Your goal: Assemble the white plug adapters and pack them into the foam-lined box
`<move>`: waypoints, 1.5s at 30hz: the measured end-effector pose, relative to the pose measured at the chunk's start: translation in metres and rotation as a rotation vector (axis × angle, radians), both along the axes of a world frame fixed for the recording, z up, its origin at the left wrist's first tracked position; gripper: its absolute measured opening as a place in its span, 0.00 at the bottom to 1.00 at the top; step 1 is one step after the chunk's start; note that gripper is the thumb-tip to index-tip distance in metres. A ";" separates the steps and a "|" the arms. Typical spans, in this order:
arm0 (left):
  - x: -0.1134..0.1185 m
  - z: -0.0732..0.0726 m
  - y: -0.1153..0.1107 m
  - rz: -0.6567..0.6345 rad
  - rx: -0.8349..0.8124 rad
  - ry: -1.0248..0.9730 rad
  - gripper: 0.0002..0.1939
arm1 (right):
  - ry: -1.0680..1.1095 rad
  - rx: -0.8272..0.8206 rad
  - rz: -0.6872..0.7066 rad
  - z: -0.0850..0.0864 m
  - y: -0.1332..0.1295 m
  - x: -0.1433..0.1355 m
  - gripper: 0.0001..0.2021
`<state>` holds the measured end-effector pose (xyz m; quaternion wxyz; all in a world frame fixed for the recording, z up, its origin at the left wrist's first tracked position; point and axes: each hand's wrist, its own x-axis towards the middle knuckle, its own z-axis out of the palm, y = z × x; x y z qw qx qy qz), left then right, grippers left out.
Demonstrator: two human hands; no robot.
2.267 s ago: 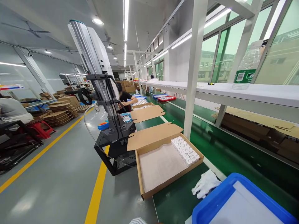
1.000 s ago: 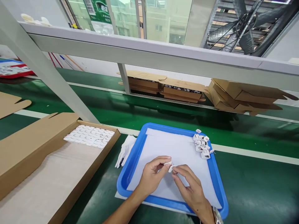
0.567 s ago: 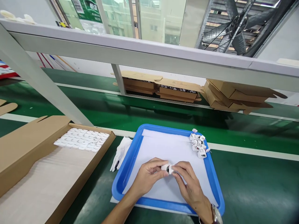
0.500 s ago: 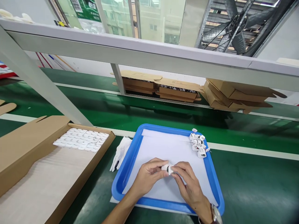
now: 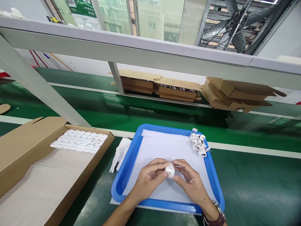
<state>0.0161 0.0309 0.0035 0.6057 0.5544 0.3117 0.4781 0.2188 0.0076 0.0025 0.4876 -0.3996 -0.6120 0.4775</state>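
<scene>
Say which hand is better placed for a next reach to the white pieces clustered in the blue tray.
Probably the right hand: it is nearer the white pieces at the far right corner of the blue tray, while the left hand, farther off, pinches the small white housing.

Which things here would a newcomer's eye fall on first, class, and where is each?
Probably the bright blue tray on the green table, with both hands, left and right, holding a small white piece over it. Next, the open cardboard box to the left, with rows of white pieces at its far end.
</scene>
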 end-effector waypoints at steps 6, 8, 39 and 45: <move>0.003 0.000 -0.003 -0.030 0.028 -0.015 0.15 | 0.086 -0.194 0.008 0.002 0.003 0.000 0.19; 0.003 -0.001 -0.004 -0.023 0.047 -0.033 0.15 | 0.104 -0.222 0.030 0.003 0.004 0.001 0.19; 0.001 0.003 -0.007 -0.029 0.156 0.112 0.13 | -0.046 -0.142 0.044 0.005 0.000 -0.002 0.12; 0.007 0.002 -0.013 0.070 0.169 0.075 0.13 | -0.208 -0.189 -0.004 -0.002 -0.006 0.010 0.15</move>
